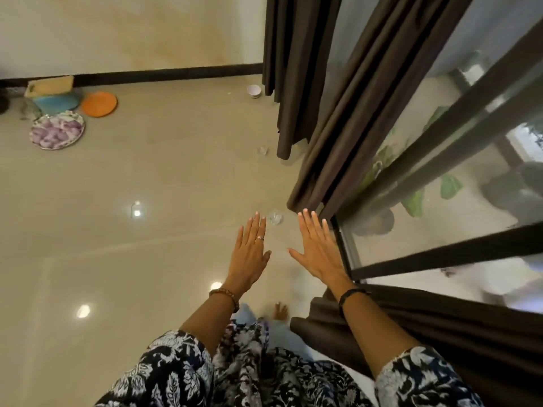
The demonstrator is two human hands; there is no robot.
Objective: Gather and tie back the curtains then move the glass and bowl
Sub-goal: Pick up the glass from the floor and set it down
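Observation:
Dark brown curtains hang along a glass door on the right: a far panel (296, 69), a middle panel (361, 113) and a near panel (440, 333) by my right arm. A clear glass (275, 217) stands on the floor just beyond my fingertips, and a second clear glass (262, 150) stands further off by the curtain hem. A small white bowl (254, 91) sits near the far wall. My left hand (249, 254) and my right hand (318, 248) are stretched out flat, fingers apart, holding nothing.
Against the far left wall lie an orange plate (99, 104), a blue bowl (57, 102), a purple patterned plate (57, 129) and a tan box (50, 85). The glass door's dark frame (440, 136) runs on the right. My bare foot (280, 311) is below my hands.

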